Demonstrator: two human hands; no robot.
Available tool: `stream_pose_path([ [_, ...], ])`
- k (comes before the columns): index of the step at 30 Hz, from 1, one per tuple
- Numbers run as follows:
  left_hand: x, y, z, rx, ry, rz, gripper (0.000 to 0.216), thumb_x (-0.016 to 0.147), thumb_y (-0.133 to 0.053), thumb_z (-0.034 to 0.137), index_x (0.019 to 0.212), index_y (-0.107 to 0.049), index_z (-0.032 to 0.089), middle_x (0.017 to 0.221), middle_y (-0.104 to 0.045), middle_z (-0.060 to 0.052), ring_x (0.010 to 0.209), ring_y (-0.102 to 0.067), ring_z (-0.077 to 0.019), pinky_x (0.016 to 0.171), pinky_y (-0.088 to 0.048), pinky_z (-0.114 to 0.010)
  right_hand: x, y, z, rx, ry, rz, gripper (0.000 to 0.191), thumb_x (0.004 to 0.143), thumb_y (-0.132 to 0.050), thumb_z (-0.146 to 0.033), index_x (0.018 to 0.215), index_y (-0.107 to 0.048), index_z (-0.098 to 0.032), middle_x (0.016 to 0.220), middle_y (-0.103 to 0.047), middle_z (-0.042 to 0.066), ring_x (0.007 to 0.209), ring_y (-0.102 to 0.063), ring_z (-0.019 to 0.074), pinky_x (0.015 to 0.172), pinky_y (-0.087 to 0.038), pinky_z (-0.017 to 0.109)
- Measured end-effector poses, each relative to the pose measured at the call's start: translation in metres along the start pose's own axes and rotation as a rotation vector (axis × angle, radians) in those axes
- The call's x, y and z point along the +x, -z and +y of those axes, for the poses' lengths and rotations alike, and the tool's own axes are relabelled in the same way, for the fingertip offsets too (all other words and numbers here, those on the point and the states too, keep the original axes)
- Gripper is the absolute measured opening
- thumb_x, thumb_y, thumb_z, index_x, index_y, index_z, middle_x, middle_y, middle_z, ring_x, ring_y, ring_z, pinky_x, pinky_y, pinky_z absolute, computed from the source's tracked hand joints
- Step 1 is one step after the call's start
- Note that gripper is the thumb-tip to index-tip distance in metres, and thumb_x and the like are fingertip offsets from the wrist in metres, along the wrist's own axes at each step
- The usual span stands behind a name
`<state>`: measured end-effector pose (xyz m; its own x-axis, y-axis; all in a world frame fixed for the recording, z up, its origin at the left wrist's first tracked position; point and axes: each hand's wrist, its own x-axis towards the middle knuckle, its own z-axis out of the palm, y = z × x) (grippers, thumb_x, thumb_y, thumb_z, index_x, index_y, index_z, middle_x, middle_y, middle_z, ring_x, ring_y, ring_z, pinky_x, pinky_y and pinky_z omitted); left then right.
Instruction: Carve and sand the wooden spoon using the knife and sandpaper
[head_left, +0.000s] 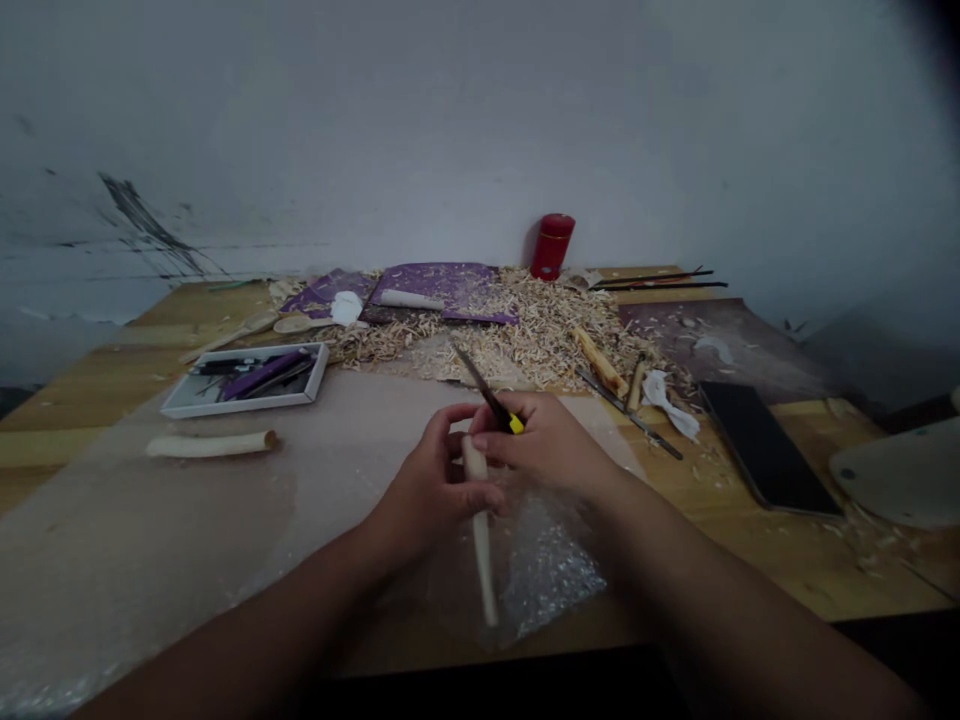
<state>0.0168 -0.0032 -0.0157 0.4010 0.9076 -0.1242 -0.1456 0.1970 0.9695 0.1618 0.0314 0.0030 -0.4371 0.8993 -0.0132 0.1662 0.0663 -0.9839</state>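
My left hand [435, 490] grips the upper part of a pale wooden stick [482, 560], which points down toward me over a sheet of bubble wrap [547, 570]. My right hand [551, 445] holds a utility knife [491, 398] with a yellow slider, its dark blade angled up and away from me. Both hands meet above the middle of the wooden table [825, 560], the knife just above the stick's top end.
A white tray [247, 380] of tools lies left, with a short wooden piece [210, 444] in front. Wood shavings [525, 330], purple sheets, a red cylinder [553, 245] sit at the back. A black slab [765, 445], carving tools [630, 415] and a pale board [900, 475] lie right.
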Motion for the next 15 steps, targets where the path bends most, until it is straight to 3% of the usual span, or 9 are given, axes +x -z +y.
stream_pose_path([
  [5,-0.004,-0.005,0.002,0.041,0.079,-0.085,0.074,0.061,-0.066,0.016,0.120,-0.023,0.030,0.083,-0.054,-0.003,0.043,-0.053,-0.0091,0.038,-0.043,-0.022,-0.001,0.000,-0.002,0.007,-0.013,0.173,0.005,0.067,-0.051,-0.020,0.071,-0.052,-0.018,0.060,-0.049,-0.004,0.051,-0.046,0.0081,0.048,-0.039,0.020],
  [11,-0.003,-0.007,0.001,-0.053,0.019,-0.049,0.076,0.064,-0.064,0.016,0.124,-0.019,0.026,0.070,-0.056,0.000,0.056,-0.057,-0.0131,0.052,-0.045,-0.026,0.003,-0.011,0.001,-0.064,0.081,0.451,0.005,0.065,-0.054,-0.020,0.070,-0.053,-0.018,0.061,-0.051,-0.004,0.054,-0.047,0.0089,0.049,-0.039,0.020],
  [15,-0.002,-0.008,-0.002,-0.115,0.029,-0.049,0.088,0.061,-0.067,0.015,0.127,-0.009,0.029,0.071,-0.058,0.000,0.053,-0.056,-0.0131,0.049,-0.045,-0.026,0.005,-0.016,0.005,-0.045,0.104,0.498,0.005,0.067,-0.053,-0.021,0.071,-0.052,-0.019,0.061,-0.051,-0.004,0.054,-0.048,0.0091,0.049,-0.040,0.020],
])
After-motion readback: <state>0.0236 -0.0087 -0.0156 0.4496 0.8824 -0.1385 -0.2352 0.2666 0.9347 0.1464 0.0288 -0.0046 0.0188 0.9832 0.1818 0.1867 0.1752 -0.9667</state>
